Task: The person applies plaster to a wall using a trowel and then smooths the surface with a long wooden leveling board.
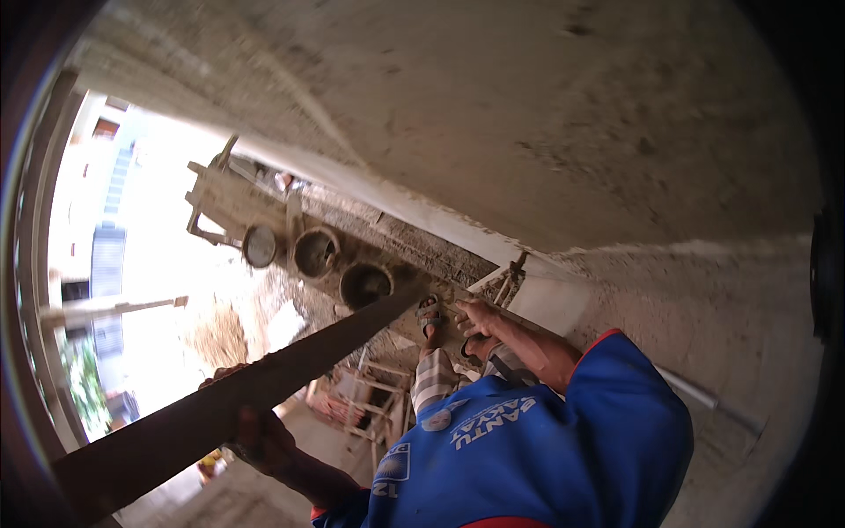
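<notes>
A long, dark, flat board (176, 431) slants from the lower left up toward the middle of the view. My left hand (260, 440) grips it by its width, thumb on the near face and fingertips showing over the far edge. Beyond the board's upper end, my right hand (480, 319) hangs above my feet with its fingers loosely apart. Nothing can be made out in that hand, and it looks separate from the board. Close to the board's upper end stands a dark round bucket (343, 286), its inside grey and mortar-stained.
Two more buckets, one (300, 255) and another (260, 247), line the narrow plank platform (216, 198) where I stand. A rough plastered wall (528, 114) rises alongside. Below are a wooden frame (383, 400) and a sand heap (216, 330). A pale pipe (687, 385) lies at right.
</notes>
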Motion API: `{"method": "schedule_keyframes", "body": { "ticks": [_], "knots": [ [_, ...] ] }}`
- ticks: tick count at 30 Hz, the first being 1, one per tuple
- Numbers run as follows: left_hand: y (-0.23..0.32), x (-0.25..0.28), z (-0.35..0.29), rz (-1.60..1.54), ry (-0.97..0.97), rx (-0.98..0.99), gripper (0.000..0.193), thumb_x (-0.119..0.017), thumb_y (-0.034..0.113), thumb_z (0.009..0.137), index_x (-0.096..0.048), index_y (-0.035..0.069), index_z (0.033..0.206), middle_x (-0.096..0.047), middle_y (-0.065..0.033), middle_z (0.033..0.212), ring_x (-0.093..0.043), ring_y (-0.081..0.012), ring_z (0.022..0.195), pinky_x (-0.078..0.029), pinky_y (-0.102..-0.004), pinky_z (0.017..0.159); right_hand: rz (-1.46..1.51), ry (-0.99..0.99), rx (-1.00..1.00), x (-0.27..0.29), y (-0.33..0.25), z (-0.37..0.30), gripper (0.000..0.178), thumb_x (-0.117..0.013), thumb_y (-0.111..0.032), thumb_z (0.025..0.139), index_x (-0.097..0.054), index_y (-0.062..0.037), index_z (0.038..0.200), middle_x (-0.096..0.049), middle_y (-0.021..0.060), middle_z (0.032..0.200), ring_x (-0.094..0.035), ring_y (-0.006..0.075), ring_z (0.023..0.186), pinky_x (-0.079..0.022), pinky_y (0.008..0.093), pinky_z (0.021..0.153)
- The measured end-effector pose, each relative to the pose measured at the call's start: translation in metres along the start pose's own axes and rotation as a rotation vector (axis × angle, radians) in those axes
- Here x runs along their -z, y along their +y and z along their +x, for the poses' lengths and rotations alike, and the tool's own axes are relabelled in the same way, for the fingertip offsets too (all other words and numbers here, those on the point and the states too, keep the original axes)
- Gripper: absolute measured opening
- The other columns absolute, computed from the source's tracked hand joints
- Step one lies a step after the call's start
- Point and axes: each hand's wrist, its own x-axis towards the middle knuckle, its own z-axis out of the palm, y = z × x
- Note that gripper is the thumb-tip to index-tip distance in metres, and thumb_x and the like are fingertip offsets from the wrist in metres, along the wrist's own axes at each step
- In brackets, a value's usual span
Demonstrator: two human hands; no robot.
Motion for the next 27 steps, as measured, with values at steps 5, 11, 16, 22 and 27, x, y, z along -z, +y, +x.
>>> {"method": "schedule_keyframes", "body": {
  "ticks": [5,11,16,22,27],
  "knots": [
    [-0.039,-0.057,0.003,-0.245,-0.040,0.230,0.059,-0.061,0.015,0.080,-0.037,0.000,0.132,-0.047,-0.0210,0.126,-0.046,-0.0347,0.118,-0.031,-0.0495,0.106,0.803,0.119,-0.153,0.034,0.033,-0.025,0.094,-0.050,-0.065,0.082,-0.008,-0.0090,0.144,-0.044,0.0263,0.122,-0.050,0.0487,0.102,-0.043,0.0645,0.081],
    [-0.116,-0.089,0.022,-0.871,-0.297,0.522,0.057,-0.054,0.006,0.076,-0.040,-0.005,0.130,-0.044,-0.0211,0.132,-0.039,-0.0325,0.126,-0.024,-0.0477,0.111,1.512,0.132,0.453,0.111,0.124,-0.028,0.060,-0.049,-0.050,0.089,-0.037,-0.0093,0.132,-0.045,0.0185,0.128,-0.048,0.0378,0.114,-0.040,0.0589,0.094],
    [-0.207,-0.091,0.042,-0.793,-0.183,0.639,0.051,-0.057,0.011,0.079,-0.046,0.003,0.128,-0.055,-0.0141,0.123,-0.050,-0.0316,0.116,-0.030,-0.0466,0.107,1.651,0.305,0.624,0.111,0.142,-0.066,0.042,-0.048,-0.036,0.094,-0.048,-0.0066,0.123,-0.051,0.0146,0.124,-0.049,0.0327,0.115,-0.036,0.0526,0.100],
    [-0.413,-0.052,0.085,-0.830,-0.134,0.827,0.030,-0.054,0.018,0.087,-0.057,0.002,0.111,-0.061,-0.0110,0.111,-0.056,-0.0276,0.105,-0.037,-0.0446,0.101,1.714,0.451,0.659,0.104,0.112,-0.023,0.048,-0.045,-0.035,0.096,-0.039,-0.0058,0.133,-0.046,0.0138,0.132,-0.038,0.0324,0.126,-0.030,0.0522,0.104],
    [-0.607,-0.052,0.129,-0.317,-0.189,0.859,0.030,-0.046,0.024,0.096,-0.057,0.000,0.110,-0.061,-0.0103,0.105,-0.056,-0.0223,0.091,-0.046,-0.0344,0.087,1.773,0.438,0.720,0.141,0.091,0.105,0.048,-0.045,-0.029,0.096,-0.034,-0.0037,0.135,-0.041,0.0158,0.136,-0.034,0.0349,0.128,-0.028,0.0561,0.106]
  ]
}}
